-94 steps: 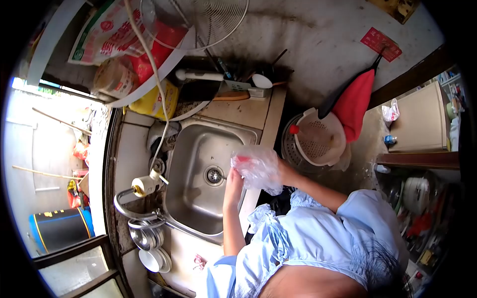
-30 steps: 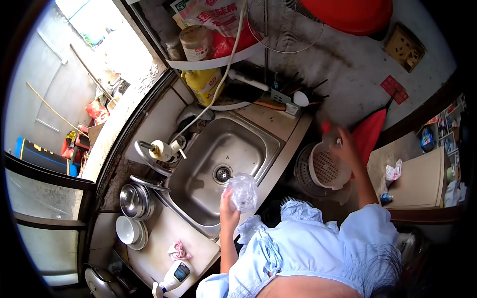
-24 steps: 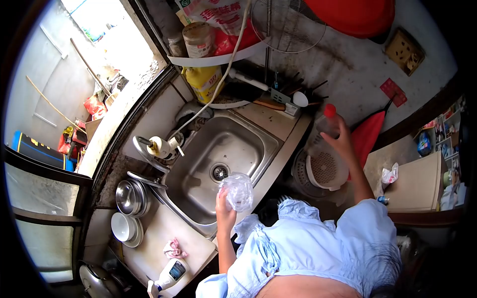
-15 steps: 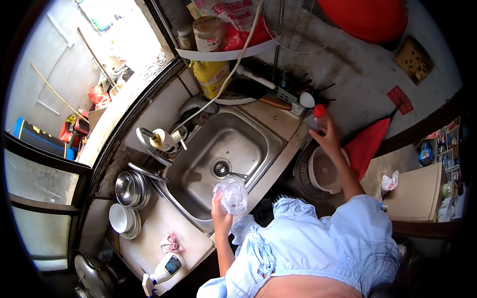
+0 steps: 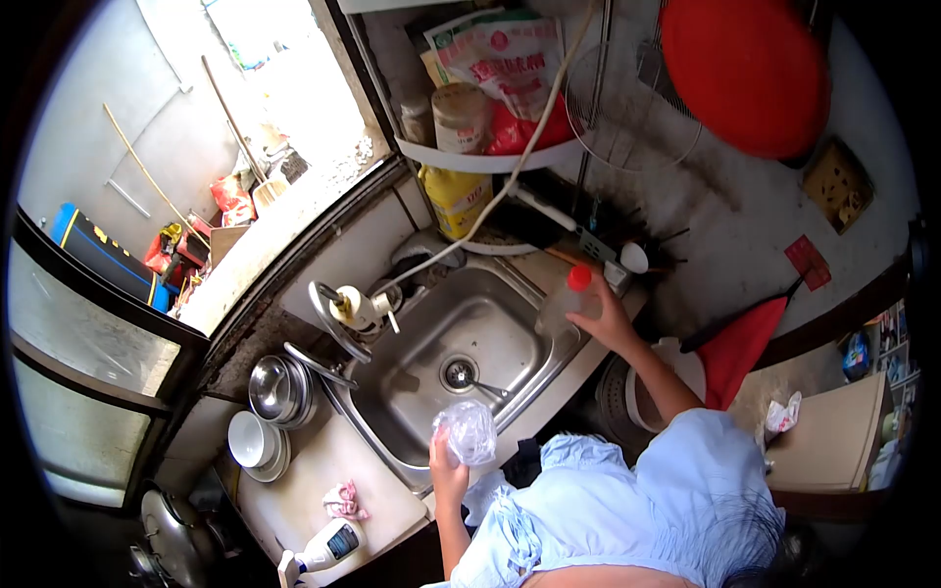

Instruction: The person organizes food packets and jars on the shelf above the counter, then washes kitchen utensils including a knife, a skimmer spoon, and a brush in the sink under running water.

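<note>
Transparent bottle with red cap: the clear plastic bottle with a red round cap [image 5: 567,298] is held right of the frame's centre, seen over the upper right corner of the rectangular stainless-steel sink [image 5: 402,416].
Bottle's long axis: a slant is shown, with the cap pointed to the upper right and the body run toward the lower left; the far end is blurred, and the tilt in depth cannot be told.
Right hand: the bottle is gripped near its capped end by the bare right hand [image 5: 610,318], with the fingers curled about it.
Left hand: a crumpled clear plastic bag [image 5: 472,431] is gripped by the bare left hand [image 5: 449,475], just below the frame's centre, near the sink's lower rim.
Bag's shape: a rounded bunch is formed; which way its mouth is turned cannot be told.
Sink drain: a slim metal utensil [image 5: 493,389] is seen beside the round drain [image 5: 460,373], its handle pointed to the right.
Lower left counter: a crumpled pink-and-white cloth [image 5: 344,502] is seen above a white plastic spray bottle [image 5: 330,545].
</note>
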`<state>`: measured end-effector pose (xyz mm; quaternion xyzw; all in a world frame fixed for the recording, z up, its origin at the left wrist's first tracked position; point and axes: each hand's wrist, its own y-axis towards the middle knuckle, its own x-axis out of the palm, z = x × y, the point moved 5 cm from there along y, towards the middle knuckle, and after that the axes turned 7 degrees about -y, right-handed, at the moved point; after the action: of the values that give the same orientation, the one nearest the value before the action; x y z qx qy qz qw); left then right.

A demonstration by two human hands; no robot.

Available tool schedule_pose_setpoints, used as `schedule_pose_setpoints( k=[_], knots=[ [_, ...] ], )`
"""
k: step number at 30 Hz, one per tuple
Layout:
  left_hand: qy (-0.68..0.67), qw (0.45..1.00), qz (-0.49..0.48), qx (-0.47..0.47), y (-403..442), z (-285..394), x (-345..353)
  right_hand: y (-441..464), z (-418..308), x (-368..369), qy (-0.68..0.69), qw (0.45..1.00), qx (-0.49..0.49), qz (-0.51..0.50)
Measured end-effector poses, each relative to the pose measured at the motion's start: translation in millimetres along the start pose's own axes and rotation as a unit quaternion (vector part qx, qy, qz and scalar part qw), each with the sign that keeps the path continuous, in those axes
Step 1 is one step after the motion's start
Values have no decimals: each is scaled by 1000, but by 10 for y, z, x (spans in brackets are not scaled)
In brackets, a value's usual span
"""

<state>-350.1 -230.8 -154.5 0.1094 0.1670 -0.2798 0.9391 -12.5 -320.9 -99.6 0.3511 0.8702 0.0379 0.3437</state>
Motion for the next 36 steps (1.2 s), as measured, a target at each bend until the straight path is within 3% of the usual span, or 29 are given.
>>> schedule_pose_setpoints(
  k=[18,26,28,35,36],
  knots=[
    [-5,999,-33,42,89,48,32,-126,-155,24,-30,999,-12,16],
    [-7,1000,0,16,-16,-45,-96,-91,-334,172,-11,1000,-2,-11],
    [-8,1000,-2,9,-35,-54,-117,-94,-383,182,-61,998,-25,-6],
    [6,1000,-4,17,-29,-47,-90,-141,-288,271,-7,997,20,-68],
    [16,1000,-3,20,-23,-49,-81,-117,-304,225,0,999,33,-36]
  ],
)
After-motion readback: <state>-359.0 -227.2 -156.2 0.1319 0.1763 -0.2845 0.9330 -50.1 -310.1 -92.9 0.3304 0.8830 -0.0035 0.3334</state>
